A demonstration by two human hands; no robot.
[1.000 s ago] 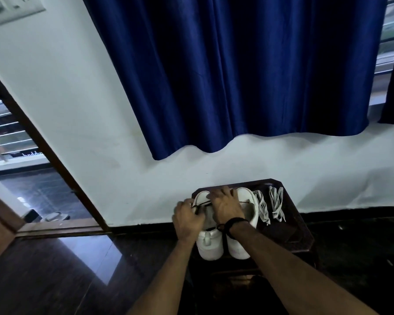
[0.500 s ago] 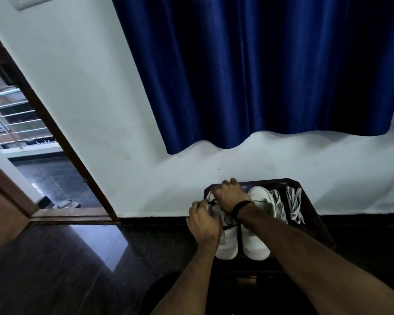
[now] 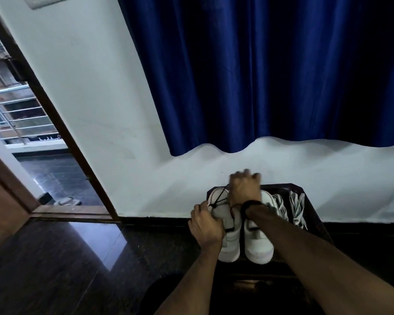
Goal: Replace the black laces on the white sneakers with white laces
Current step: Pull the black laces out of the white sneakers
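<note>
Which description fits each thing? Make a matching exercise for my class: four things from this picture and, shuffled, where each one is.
1. left hand
2. right hand
3. white laces
4. blue curtain

A. hangs on the wall above the stool
B. lies on the stool, right of the sneakers
C. holds the left sneaker's side
D. raised above the sneakers, pulling black lace

Pairs: 1-C, 2-D, 3-B, 4-A

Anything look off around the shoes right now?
Nothing damaged or spilled. The black lace on the left sneaker hangs loose and partly pulled out, as expected mid-job. The right hand is blurred. White laces lie beside the right sneaker on the stool.
</note>
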